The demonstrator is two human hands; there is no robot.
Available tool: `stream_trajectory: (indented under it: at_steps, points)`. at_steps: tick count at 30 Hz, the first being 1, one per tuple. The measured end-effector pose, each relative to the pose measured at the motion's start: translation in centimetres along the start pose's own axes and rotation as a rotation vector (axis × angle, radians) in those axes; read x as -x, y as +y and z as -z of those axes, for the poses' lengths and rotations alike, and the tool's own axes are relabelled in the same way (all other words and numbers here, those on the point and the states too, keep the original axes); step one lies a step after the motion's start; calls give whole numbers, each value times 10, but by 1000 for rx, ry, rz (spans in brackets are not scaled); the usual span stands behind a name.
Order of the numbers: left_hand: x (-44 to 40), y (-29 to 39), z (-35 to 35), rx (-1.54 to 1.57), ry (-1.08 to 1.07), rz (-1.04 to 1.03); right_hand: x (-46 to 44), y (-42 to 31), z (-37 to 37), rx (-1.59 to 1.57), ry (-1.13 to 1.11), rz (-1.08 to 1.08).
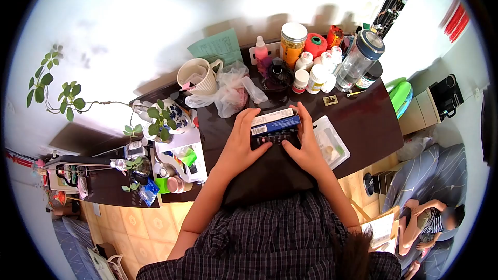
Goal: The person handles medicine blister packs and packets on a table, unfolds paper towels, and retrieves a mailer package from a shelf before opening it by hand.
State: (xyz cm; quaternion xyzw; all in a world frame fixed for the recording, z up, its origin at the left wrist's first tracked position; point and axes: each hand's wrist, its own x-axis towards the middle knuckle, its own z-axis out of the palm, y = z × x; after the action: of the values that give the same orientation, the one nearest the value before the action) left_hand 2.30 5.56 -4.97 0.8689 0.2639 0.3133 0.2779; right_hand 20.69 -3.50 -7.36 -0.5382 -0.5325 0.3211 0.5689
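My left hand [241, 140] presses against the left side of a small bundle of boxes, with its thumb at the near edge. On the opposite side, my right hand [307, 145] grips the same bundle, fingers along its edge. The bundle shows a white box [272, 116] at the back and a blue box [277, 125] with a barcode in front of it. Closest to me is a dark piece [274, 139] with small light marks, whose kind I cannot make out. The boxes are over the dark table [363, 137].
Behind my hands stand a cup [198, 77], a plastic bag [232, 93], several white bottles [317, 79] and a clear tumbler [358, 62]. A clear plastic case [332, 142] lies to the right. A trailing plant [161, 116] stands left. Another person [428, 223] sits at lower right.
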Motion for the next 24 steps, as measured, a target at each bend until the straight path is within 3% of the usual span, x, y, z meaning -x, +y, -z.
stream_trajectory:
  at_steps: [24]
  points:
    - [0, -6, 2, 80, -38, 60, 0, -8, 8, 286, -18, 69]
